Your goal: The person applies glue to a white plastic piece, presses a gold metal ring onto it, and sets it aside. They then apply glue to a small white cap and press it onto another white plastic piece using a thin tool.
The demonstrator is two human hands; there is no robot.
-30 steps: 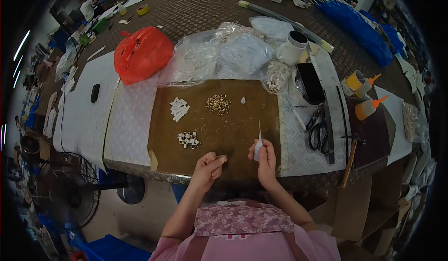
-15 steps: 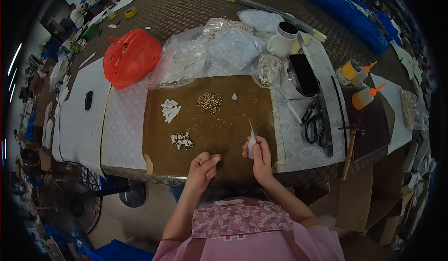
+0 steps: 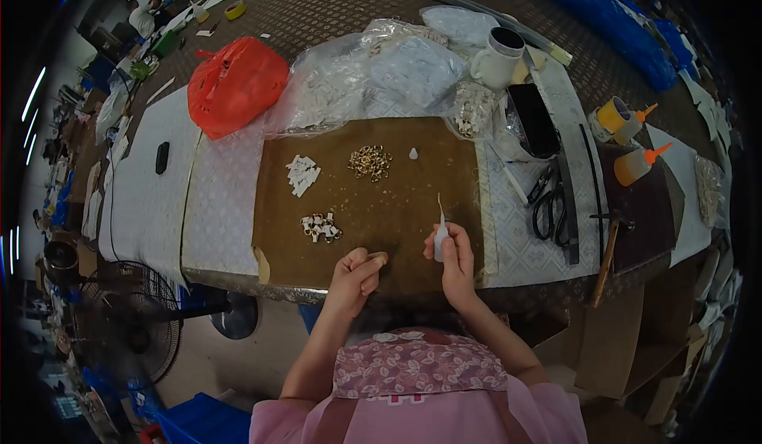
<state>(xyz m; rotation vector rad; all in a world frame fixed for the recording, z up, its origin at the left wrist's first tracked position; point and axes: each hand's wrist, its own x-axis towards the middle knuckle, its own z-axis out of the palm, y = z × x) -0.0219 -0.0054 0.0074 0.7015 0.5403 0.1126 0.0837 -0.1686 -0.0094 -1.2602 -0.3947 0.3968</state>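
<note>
In my right hand (image 3: 456,265) is a small white glue bottle (image 3: 441,242), held upright with its long thin nozzle pointing up. My left hand (image 3: 355,282) is closed in a pinch at the near edge of the brown mat (image 3: 397,222); whatever sits at its fingertips is too small to name. Ahead of that hand lies a cluster of white pieces with metal rings (image 3: 321,226). Farther off are a pile of flat white strips (image 3: 302,175) and a heap of gold-coloured metal rings (image 3: 370,163). A small white cap (image 3: 413,153) stands right of the gold heap.
A red plastic bag (image 3: 238,87) and clear plastic bags (image 3: 333,87) line the mat's far side. To the right are a white mug (image 3: 498,59), a black phone (image 3: 533,119), scissors (image 3: 548,210), a hammer (image 3: 609,253) and an orange-tipped bottle (image 3: 635,166). A fan (image 3: 131,321) stands below left.
The whole view has shifted, so the table and both hands appear a little farther right. Both hands keep nearly the same pose, and the glue bottle stays in my right hand.
</note>
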